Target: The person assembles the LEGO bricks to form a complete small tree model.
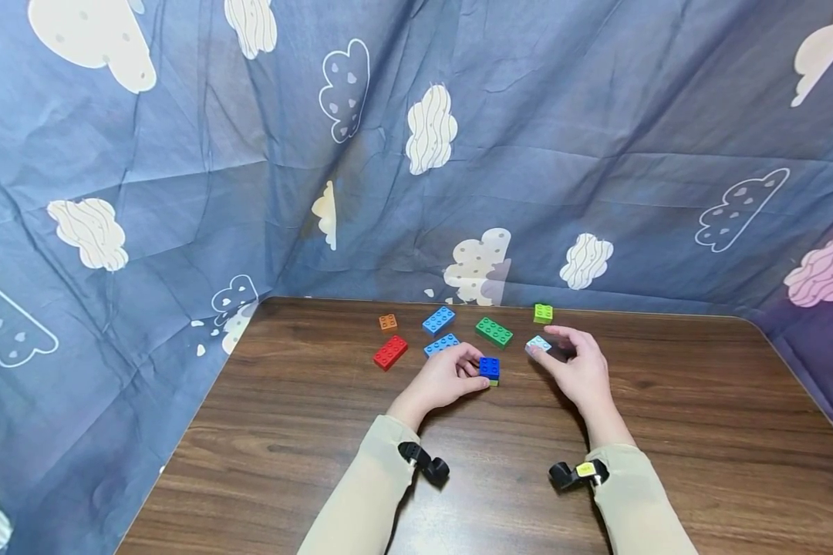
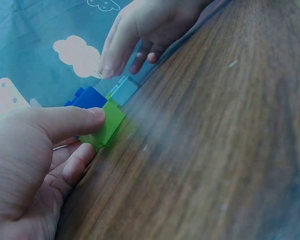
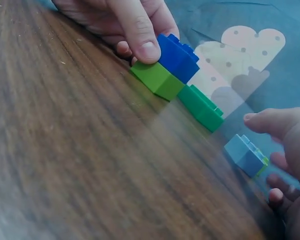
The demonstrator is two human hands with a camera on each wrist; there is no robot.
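Note:
My left hand (image 1: 444, 379) pinches a two-brick stack, thumb on the near side. A dark blue brick (image 1: 489, 365) sits on top and a lime green brick (image 2: 110, 125) below, close to the tabletop. To the right, my right hand (image 1: 585, 370) reaches around a small light blue brick (image 1: 537, 343), fingers spread. In the right wrist view, a gap shows between the thumb and this light blue brick (image 3: 244, 154). The left wrist view has the right hand's fingers hanging just above the brick.
Behind the hands lie a red brick (image 1: 391, 352), an orange brick (image 1: 387, 322), a blue brick (image 1: 439, 320), a second blue brick (image 1: 440, 344) partly behind the left hand, a green brick (image 1: 494, 331) and another lime brick (image 1: 544, 313). A cloud-patterned cloth (image 1: 389, 216) hangs along the wooden table's (image 1: 284, 416) far edge.

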